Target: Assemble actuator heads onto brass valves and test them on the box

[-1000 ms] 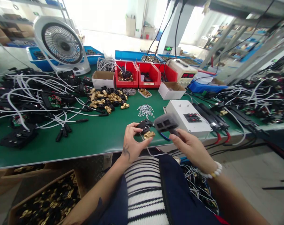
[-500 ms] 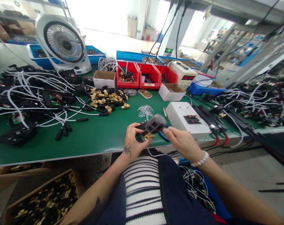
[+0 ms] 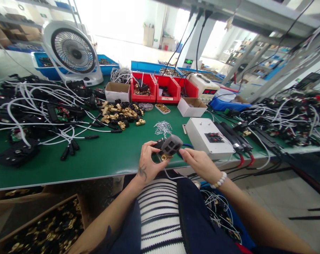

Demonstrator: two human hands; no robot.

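Observation:
My left hand (image 3: 151,158) is closed around a brass valve fitting (image 3: 164,157) with a black part attached, held just above the front edge of the bench. My right hand (image 3: 201,163) is closed too, its thumb and fingers at the right end of a dark grey rounded piece with square recesses (image 3: 172,145). That piece lies over the fitting and hides much of it; whether the two touch I cannot tell. A white cable (image 3: 173,176) hangs below the hands. Just beyond them is a small pile of bent metal clips (image 3: 163,127).
Brass fittings with black caps (image 3: 121,113) are heaped beyond my left hand. Black housings with white cables (image 3: 51,113) cover the left side. Red bins (image 3: 166,98), a small tray (image 3: 162,108) and a fan (image 3: 72,53) stand behind. A grey switch box (image 3: 210,137) sits at right.
The dark grey piece and my right hand have shifted slightly left and down toward the fitting. The piece looks sharper now. My left hand keeps its hold.

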